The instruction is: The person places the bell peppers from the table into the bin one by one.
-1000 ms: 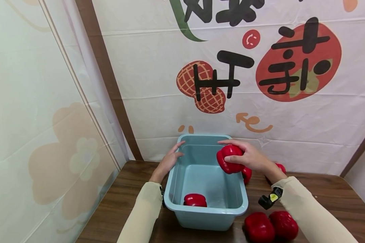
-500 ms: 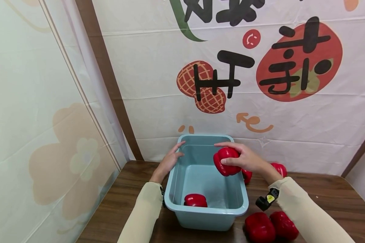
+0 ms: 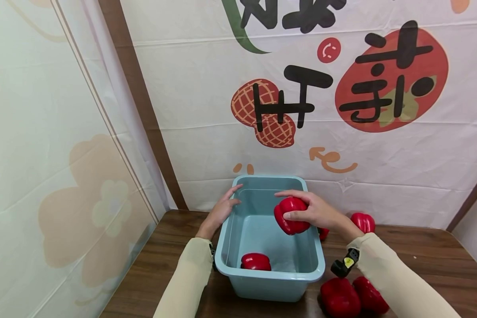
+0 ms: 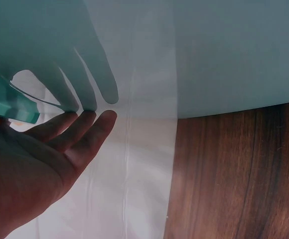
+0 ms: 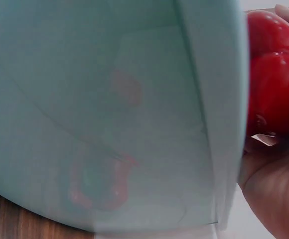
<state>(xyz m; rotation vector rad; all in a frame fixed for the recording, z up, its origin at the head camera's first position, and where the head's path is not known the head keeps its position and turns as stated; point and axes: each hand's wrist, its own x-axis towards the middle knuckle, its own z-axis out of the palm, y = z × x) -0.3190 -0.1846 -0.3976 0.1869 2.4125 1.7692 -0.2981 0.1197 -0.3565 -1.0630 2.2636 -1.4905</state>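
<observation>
My right hand (image 3: 317, 212) is grasping a red bell pepper (image 3: 289, 216) above the blue basin (image 3: 274, 276), just inside its right edge. My left hand (image 3: 220, 211) is resting, fingers extended, at the basin's left edge. A second pepper (image 3: 256, 261) is lying inside, by the near edge. More peppers (image 3: 340, 297) are sitting on the wooden worktop (image 3: 425, 260), beyond the basin's near right corner and by the worktop's far edge.

We count six red bell peppers (image 3: 289, 205): one in the right fingers (image 3: 294, 193), one inside the blue tub (image 3: 266, 289), and four on the bench (image 3: 429, 260), two of those paired at the near right. We see one tub, one bench, two pale sleeves (image 3: 401, 271).
</observation>
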